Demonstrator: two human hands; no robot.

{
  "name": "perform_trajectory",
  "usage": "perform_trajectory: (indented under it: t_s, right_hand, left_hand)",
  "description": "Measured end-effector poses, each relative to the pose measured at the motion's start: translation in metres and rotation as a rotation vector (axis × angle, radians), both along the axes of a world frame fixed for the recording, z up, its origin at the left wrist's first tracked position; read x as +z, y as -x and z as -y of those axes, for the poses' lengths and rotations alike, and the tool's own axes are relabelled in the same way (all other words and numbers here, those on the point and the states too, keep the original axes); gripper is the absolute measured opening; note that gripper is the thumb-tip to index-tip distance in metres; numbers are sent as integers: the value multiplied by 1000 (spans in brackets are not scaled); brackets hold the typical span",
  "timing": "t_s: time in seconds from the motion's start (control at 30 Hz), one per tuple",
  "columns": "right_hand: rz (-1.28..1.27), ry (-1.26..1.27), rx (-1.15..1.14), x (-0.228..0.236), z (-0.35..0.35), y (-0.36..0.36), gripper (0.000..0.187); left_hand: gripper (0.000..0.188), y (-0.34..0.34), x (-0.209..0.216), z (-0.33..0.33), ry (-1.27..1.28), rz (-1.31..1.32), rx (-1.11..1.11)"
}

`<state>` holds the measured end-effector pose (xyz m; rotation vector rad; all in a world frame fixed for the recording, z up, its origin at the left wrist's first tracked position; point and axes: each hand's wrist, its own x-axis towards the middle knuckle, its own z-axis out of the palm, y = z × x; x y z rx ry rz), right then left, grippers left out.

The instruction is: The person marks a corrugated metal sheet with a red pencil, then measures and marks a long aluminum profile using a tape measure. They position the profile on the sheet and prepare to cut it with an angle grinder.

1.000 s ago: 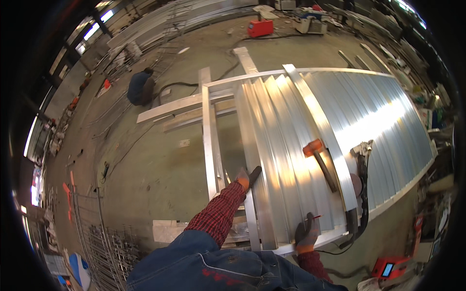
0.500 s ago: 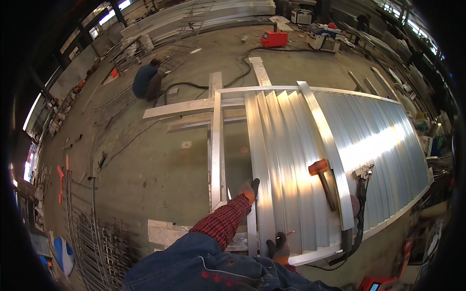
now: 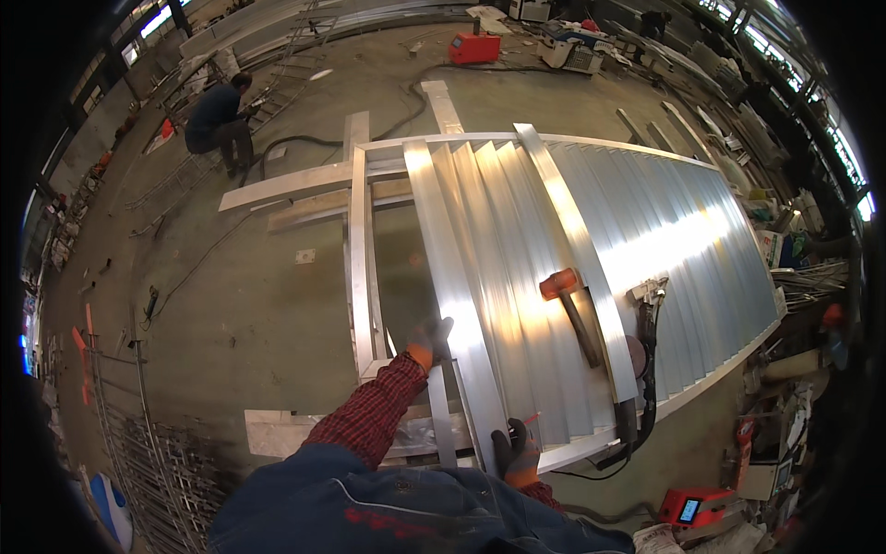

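A broad, shiny aluminium bar (image 3: 449, 263) lies lengthwise over the left side of a louvred metal panel (image 3: 517, 277), its far end overlapping the frame's far rail. My left hand (image 3: 430, 342), in a dark and orange glove, is closed on the bar's left edge about halfway along. Close to the bar's near end is my right hand (image 3: 517, 452), gloved alike, its fingers bent against the bar. A thin red stick like a pencil (image 3: 531, 418) pokes out of that hand. Another aluminium bar (image 3: 577, 249) crosses the panel further right, with an orange-headed mallet (image 3: 560, 284) beside it.
A welding torch (image 3: 650, 294) with a black cable rests on the panel's right part. Aluminium frame pieces (image 3: 286, 187) extend left. A person (image 3: 220, 125) crouches at the far left. Red machines stand far off (image 3: 474, 48) and at the near right (image 3: 694, 508). Metal racks (image 3: 157, 462) stand near left.
The view has swung right. The broad bar has come up and left, now overlapping the far rail. My right hand has moved onto the bar; my left stays at its left edge.
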<state>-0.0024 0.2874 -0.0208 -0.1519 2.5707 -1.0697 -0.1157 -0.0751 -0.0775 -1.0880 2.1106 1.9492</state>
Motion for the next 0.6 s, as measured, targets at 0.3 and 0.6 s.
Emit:
perform_trajectory:
  t_s: [0.3,0.6]
  right_hand:
    - [-110,-69,142,-1,-48,-22,46]
    - [-371,-76,315,12,-69,-2,40]
  left_hand:
    - [50,-68,-16,-38,171,-52,14]
    - [59,-101,26,-26,285,287,-196]
